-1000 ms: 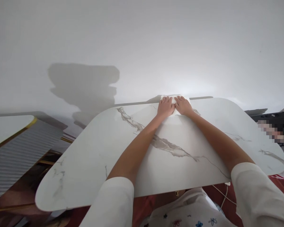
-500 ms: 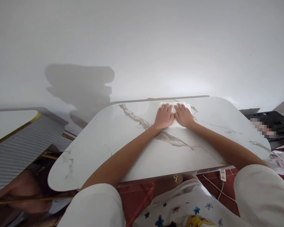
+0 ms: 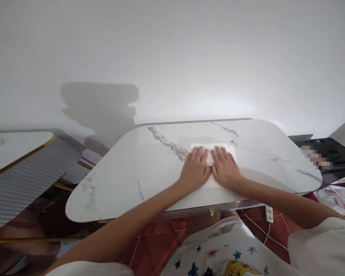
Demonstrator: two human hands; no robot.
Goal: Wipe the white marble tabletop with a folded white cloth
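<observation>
A folded white cloth (image 3: 209, 156) lies on the white marble-patterned tabletop (image 3: 115, 172). My left hand (image 3: 194, 168) rests flat on the cloth's left side, with the fingers stretched toward the wall. On the right side of the same cloth, my right hand (image 3: 225, 168) lies palm down, fingers also extended. The two thumbs meet in the middle. Both palms cover much of the cloth; its far edge and right corner show past the fingertips.
A plain wall (image 3: 172, 57) stands behind the table. To the left is another table with a ribbed grey side (image 3: 31, 172). A black object (image 3: 343, 153) stands at the right, near a clear plastic bag (image 3: 336, 199). A power strip (image 3: 269, 214) lies on the red tiled floor.
Both hands and the cloth have moved from near the table's far edge back toward my body. The fingers remain flat on the cloth.
</observation>
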